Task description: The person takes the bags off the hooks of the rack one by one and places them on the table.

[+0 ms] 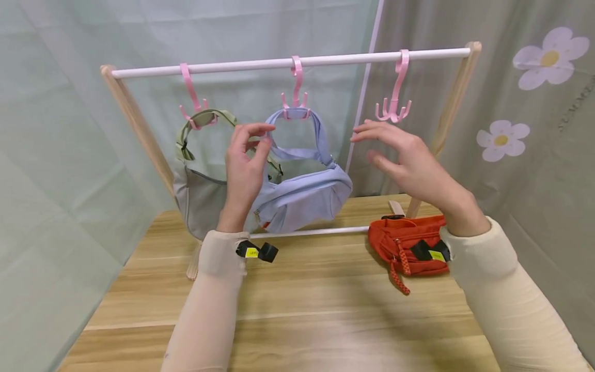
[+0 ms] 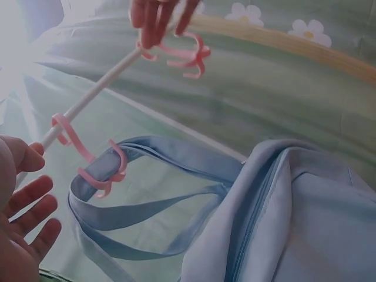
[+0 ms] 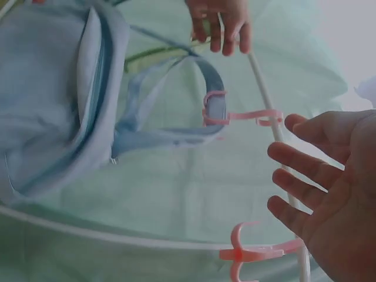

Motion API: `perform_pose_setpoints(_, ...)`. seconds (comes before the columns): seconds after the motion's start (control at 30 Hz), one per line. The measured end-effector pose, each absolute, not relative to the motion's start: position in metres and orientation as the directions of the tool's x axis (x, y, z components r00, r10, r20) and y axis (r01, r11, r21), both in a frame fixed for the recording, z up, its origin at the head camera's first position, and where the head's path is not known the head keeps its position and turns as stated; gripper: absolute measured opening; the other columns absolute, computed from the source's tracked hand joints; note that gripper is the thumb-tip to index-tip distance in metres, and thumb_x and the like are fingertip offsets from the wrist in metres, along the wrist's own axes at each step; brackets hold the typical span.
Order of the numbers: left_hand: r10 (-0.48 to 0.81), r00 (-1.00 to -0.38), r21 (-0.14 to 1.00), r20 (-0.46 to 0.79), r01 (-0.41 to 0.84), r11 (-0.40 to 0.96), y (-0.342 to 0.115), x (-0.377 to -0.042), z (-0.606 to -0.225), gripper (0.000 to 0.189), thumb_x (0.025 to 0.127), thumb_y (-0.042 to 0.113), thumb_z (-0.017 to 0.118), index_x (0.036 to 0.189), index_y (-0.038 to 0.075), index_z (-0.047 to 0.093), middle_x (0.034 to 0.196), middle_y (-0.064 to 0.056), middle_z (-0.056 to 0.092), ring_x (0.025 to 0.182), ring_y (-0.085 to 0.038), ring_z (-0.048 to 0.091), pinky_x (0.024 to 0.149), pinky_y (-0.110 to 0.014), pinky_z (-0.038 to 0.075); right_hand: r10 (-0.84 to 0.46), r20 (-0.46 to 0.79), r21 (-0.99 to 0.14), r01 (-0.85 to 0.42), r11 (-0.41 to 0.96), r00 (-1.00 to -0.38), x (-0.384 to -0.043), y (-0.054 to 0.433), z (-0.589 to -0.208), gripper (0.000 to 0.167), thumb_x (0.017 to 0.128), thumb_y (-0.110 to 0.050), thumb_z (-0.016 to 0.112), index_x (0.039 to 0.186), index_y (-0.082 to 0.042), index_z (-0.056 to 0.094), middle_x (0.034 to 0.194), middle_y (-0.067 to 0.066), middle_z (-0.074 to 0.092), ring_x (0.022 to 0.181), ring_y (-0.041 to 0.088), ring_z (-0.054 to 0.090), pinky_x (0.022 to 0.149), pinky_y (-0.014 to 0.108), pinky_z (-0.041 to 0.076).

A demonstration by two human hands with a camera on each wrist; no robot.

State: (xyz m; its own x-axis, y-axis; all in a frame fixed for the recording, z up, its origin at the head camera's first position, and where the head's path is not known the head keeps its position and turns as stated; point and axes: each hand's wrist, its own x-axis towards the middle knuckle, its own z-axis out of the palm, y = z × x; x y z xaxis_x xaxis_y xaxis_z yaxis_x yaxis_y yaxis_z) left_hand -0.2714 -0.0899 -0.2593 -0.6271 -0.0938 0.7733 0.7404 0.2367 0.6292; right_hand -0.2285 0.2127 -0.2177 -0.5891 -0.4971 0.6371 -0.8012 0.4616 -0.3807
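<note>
Blue fabric bag — hanging from pronged hook.

Light-blue bag, strap looped over middle pink hook; hangs tilted, right end higher in head view

Tons of room on the desk toward the near edge, easy to slide through there. Back edge is tighter: green bag and blue bag block the left and middle under the rail. There's a gap right of the blue bag, but the red bag lies low there, toward the far right corner.
</note>
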Motion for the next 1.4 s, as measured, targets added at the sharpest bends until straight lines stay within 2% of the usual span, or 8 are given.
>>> perform_pose_setpoints(0.2,-0.104,-0.674,0.672,0.732,0.687,0.277,-0.083,-0.265,-0.245,0.038,0.099,-0.001,0.06,0.137,-0.004,0.058,0.133,-0.019,0.057,0.126,-0.03,0.051,0.106,-0.036,0.04,-0.478,0.703,-0.329,-0.837,0.438,-0.527,-0.233,0.205,-0.206,0.036,0.098,0.01,0.062,0.131,-0.002,0.068,0.144,0.011,0.062,0.147,0.026,0.044,0.125,0.039,0.024)
perform_pose_setpoints(0.43,-0.086,-0.731,0.719,0.677,0.631,0.292,-0.077,-0.262,-0.232,0.047,0.102,0.005,0.058,0.147,0.001,0.048,0.142,-0.016,0.05,0.132,-0.024,0.046,0.115,-0.039,0.036,-0.446,0.807,-0.177,-0.878,0.444,-0.388,-0.249,0.188,-0.189,0.032,0.098,0.008,0.064,0.129,0.0,0.069,0.142,0.015,0.063,0.145,0.026,0.046,0.122,0.036,0.029)
perform_pose_setpoints(0.57,-0.079,-0.737,0.722,0.671,0.626,0.295,-0.08,-0.279,-0.238,0.055,0.101,0.007,0.063,0.152,0.003,0.043,0.146,-0.015,0.045,0.135,-0.026,0.043,0.115,-0.04,0.035,-0.42,0.827,-0.164,-0.876,0.453,-0.372,-0.259,0.178,-0.178,0.031,0.1,0.004,0.064,0.129,0.0,0.07,0.144,0.013,0.061,0.145,0.022,0.045,0.122,0.032,0.029)
perform_pose_setpoints(0.7,-0.07,-0.738,0.72,0.671,0.626,0.3,-0.086,-0.298,-0.246,0.058,0.101,0.014,0.065,0.153,0.01,0.042,0.149,-0.01,0.044,0.136,-0.021,0.043,0.113,-0.036,0.036,-0.391,0.845,-0.163,-0.873,0.459,-0.364,-0.268,0.169,-0.168,0.029,0.101,0.001,0.063,0.13,-0.002,0.07,0.145,0.011,0.061,0.146,0.017,0.043,0.122,0.028,0.028)
perform_pose_setpoints(0.9,-0.069,-0.751,0.735,0.657,0.617,0.281,-0.087,-0.303,-0.249,0.056,0.1,0.019,0.066,0.152,0.014,0.044,0.147,-0.005,0.042,0.134,-0.018,0.046,0.109,-0.029,0.038,-0.467,0.803,-0.1,-0.856,0.507,-0.371,-0.28,0.157,-0.162,0.035,0.102,-0.004,0.065,0.137,-0.006,0.067,0.154,0.01,0.054,0.152,0.022,0.035,0.125,0.029,0.019)
perform_pose_setpoints(1.13,-0.048,-0.782,0.764,0.621,0.59,0.262,-0.085,-0.306,-0.247,0.055,0.099,0.016,0.068,0.15,0.012,0.048,0.148,-0.01,0.041,0.134,-0.026,0.048,0.109,-0.034,0.04,-0.603,0.661,0.027,-0.789,0.614,-0.447,-0.289,0.153,-0.154,0.051,0.105,-0.018,0.065,0.155,-0.018,0.052,0.171,0.005,0.028,0.16,0.022,0.013,0.127,0.031,0.002)
perform_pose_setpoints(1.27,-0.042,-0.814,0.794,0.579,0.551,0.256,-0.082,-0.307,-0.246,0.055,0.1,0.015,0.067,0.151,0.014,0.046,0.147,-0.011,0.041,0.133,-0.024,0.048,0.108,-0.033,0.042,-0.625,0.618,0.095,-0.745,0.661,-0.476,-0.294,0.15,-0.146,0.053,0.107,-0.024,0.061,0.158,-0.02,0.047,0.172,0.004,0.023,0.16,0.022,0.009,0.127,0.031,-0.001)
perform_pose_setpoints(1.4,-0.039,-0.835,0.818,0.549,0.526,0.233,-0.078,-0.309,-0.246,0.056,0.1,0.013,0.066,0.152,0.013,0.043,0.144,-0.013,0.042,0.132,-0.028,0.05,0.106,-0.033,0.046,-0.63,0.586,0.098,-0.728,0.679,-0.509,-0.296,0.145,-0.139,0.054,0.108,-0.027,0.058,0.16,-0.021,0.043,0.172,0.002,0.022,0.16,0.019,0.008,0.127,0.03,-0.003)
